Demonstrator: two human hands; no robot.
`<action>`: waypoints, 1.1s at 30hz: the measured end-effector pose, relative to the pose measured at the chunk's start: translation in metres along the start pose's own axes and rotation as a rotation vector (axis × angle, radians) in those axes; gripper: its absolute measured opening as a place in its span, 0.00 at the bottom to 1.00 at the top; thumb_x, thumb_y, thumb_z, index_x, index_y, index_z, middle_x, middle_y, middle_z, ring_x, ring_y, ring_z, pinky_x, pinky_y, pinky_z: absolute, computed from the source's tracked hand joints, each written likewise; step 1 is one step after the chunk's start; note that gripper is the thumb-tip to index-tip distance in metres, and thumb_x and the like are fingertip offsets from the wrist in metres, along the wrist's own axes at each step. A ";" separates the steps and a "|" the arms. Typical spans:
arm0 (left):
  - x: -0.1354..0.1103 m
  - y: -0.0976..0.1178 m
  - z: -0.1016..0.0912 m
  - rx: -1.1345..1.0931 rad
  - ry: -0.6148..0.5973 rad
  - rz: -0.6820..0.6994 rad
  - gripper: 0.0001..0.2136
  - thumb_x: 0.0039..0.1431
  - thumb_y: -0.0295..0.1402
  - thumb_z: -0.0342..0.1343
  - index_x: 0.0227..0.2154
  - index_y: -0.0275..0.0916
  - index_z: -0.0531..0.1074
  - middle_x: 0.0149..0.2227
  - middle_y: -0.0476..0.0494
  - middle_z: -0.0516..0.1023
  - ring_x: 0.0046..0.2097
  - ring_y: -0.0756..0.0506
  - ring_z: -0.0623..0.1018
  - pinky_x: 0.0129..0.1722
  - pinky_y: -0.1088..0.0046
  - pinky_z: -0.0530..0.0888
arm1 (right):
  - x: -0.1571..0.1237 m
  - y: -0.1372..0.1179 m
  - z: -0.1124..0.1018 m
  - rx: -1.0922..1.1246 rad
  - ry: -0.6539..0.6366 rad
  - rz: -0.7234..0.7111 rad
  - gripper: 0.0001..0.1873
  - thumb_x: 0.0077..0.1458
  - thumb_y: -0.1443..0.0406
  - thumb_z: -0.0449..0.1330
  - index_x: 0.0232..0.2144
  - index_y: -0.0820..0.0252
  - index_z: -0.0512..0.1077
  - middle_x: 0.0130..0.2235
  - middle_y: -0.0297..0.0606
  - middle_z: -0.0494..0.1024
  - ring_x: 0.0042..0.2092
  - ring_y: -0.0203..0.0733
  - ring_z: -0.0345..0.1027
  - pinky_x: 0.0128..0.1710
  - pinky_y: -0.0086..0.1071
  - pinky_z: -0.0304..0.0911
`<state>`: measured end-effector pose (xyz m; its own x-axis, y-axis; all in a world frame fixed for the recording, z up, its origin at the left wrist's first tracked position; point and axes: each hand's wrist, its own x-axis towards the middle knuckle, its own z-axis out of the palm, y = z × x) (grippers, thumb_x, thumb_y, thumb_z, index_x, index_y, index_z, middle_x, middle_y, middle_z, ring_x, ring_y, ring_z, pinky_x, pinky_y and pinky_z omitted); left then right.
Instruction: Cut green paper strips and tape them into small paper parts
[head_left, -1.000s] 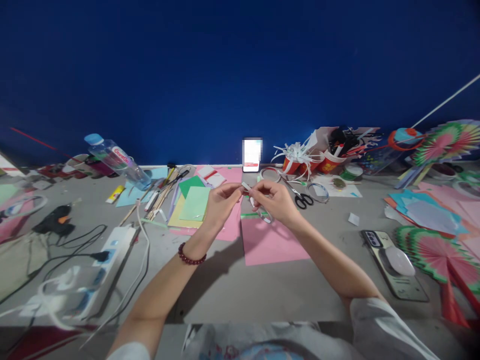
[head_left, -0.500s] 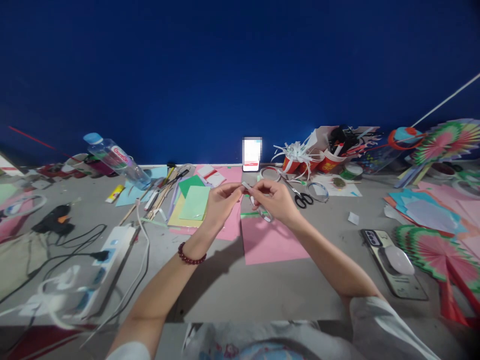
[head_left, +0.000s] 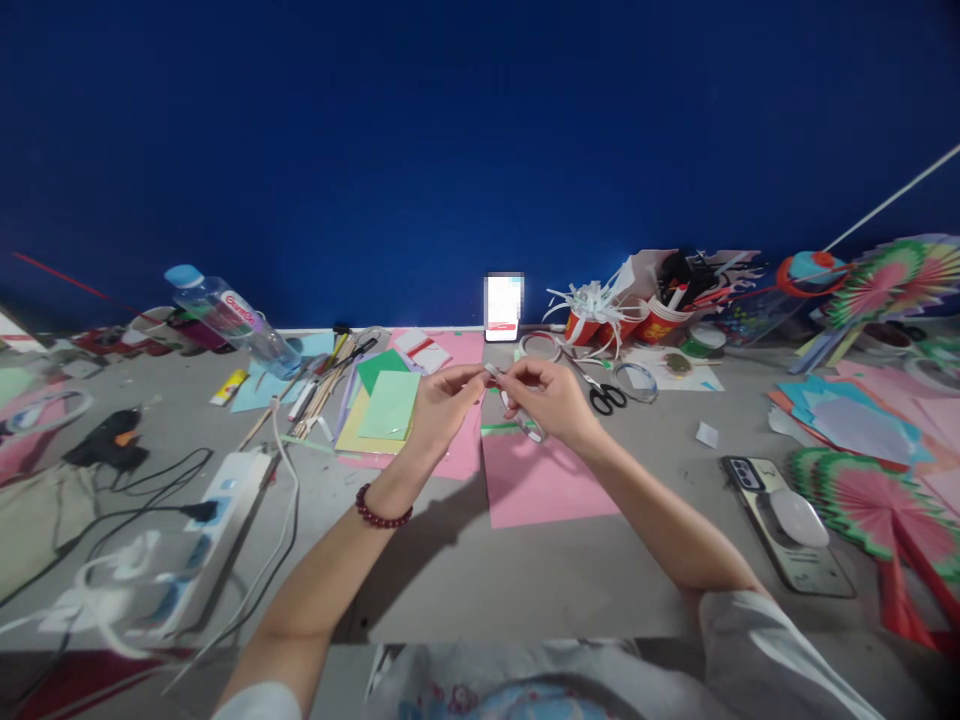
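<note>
Both hands meet above the desk in front of the lit phone (head_left: pixel 502 308). My left hand (head_left: pixel 448 400), with a beaded bracelet at the wrist, is closed in a pinch on one end of a small whitish strip (head_left: pixel 492 370). Thumb and forefinger of my right hand (head_left: pixel 549 398) pinch the other end of this strip. A narrow white ring like a tape roll (head_left: pixel 534 432) hangs under the right fingers; whether they hold it or the strip joins it I cannot tell. Below lies a pink paper sheet (head_left: pixel 547 490) with a green strip along its top edge.
Coloured papers (head_left: pixel 386 405) and wooden sticks lie left, near a tilted plastic bottle (head_left: pixel 240 320) and a power strip (head_left: pixel 217 540). Right are black-handled scissors (head_left: pixel 606 400), a clear tape roll (head_left: pixel 634 382), red cups (head_left: pixel 660 322), another phone (head_left: pixel 787 530) and paper fans (head_left: pixel 885 510).
The small strip between the fingertips has shifted very slightly. Otherwise both hands and the things on the desk look the same.
</note>
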<state>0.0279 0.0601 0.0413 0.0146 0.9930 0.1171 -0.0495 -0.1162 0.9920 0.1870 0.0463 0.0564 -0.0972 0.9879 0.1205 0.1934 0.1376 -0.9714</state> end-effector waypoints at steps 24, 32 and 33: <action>0.000 -0.003 -0.002 0.004 -0.035 0.018 0.06 0.49 0.33 0.61 0.29 0.38 0.80 0.29 0.46 0.79 0.31 0.50 0.74 0.27 0.77 0.69 | 0.000 -0.001 0.001 -0.011 0.010 -0.006 0.14 0.52 0.56 0.61 0.24 0.59 0.70 0.24 0.32 0.73 0.23 0.33 0.69 0.24 0.27 0.66; -0.001 -0.002 0.002 -0.026 -0.039 0.012 0.10 0.45 0.38 0.67 0.29 0.37 0.80 0.33 0.43 0.81 0.33 0.49 0.76 0.29 0.76 0.72 | 0.000 0.000 0.001 0.012 0.000 -0.024 0.09 0.51 0.63 0.60 0.22 0.60 0.68 0.24 0.30 0.71 0.23 0.32 0.70 0.25 0.26 0.66; -0.001 -0.002 0.002 -0.037 -0.031 0.011 0.11 0.45 0.39 0.67 0.29 0.37 0.80 0.32 0.43 0.81 0.33 0.49 0.76 0.30 0.76 0.73 | -0.001 0.000 0.001 0.014 -0.001 -0.023 0.08 0.51 0.64 0.59 0.22 0.59 0.69 0.24 0.30 0.71 0.23 0.33 0.70 0.25 0.26 0.66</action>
<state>0.0302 0.0590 0.0397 0.0446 0.9905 0.1301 -0.0867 -0.1259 0.9882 0.1858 0.0456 0.0564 -0.1022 0.9844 0.1429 0.1772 0.1594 -0.9712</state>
